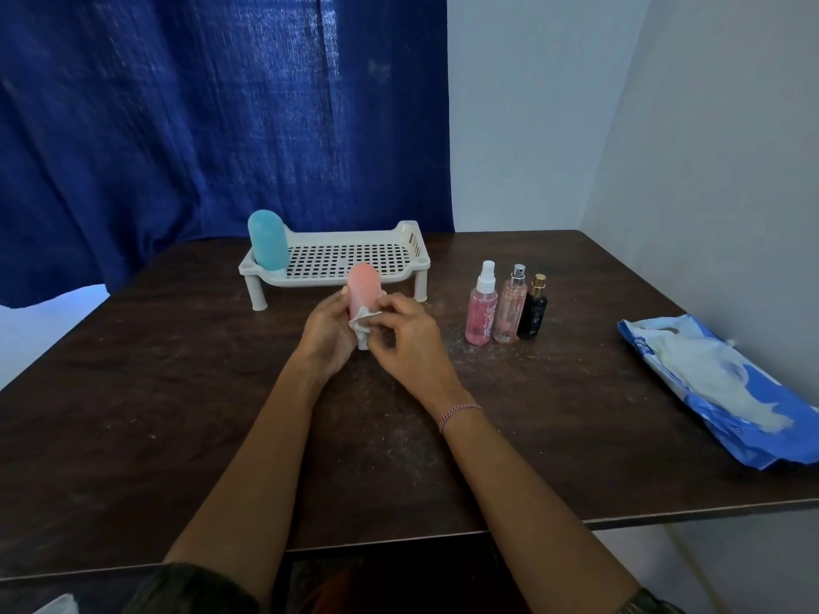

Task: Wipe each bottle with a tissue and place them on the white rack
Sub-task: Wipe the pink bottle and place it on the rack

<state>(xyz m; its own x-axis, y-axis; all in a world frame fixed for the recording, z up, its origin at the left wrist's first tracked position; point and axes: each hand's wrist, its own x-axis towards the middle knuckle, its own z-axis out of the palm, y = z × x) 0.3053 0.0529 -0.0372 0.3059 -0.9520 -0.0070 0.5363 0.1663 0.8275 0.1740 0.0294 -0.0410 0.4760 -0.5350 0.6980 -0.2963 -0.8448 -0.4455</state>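
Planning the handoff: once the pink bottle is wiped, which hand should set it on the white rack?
Left. The left hand grips the pink bottle; the right hand pinches the tissue. The white rack sits just ahead.

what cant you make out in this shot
In the head view:
lower part of the pink bottle, hidden by the left hand, the right hand and the tissue
label on the black bottle, too small and dark to read
end of the tissue pack, cut off by the right edge; its print is too small
white object at bottom left, cut off by the bottom edge, unidentifiable
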